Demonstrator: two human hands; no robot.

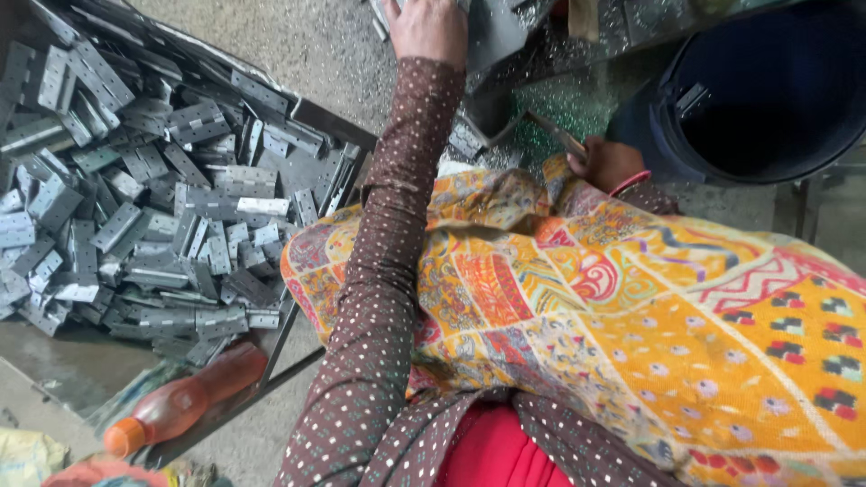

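Closest in, an orange bottle [185, 399] with an orange cap lies on its side at the near edge of the metal tray [317, 117], label not readable. The tray's piled with grey metal hinges [153, 198], with bare tray floor near the bottle. Right hand [606, 162] is over by the dark blue bucket [767, 90], fingers pinched on a thin metal rod [555, 133]. Left hand [428, 29] reaches far up top, resting on a grey metal piece [496, 32]; can't tell if it's actually gripping. Speckled concrete floor [325, 45] runs open between tray and bench.
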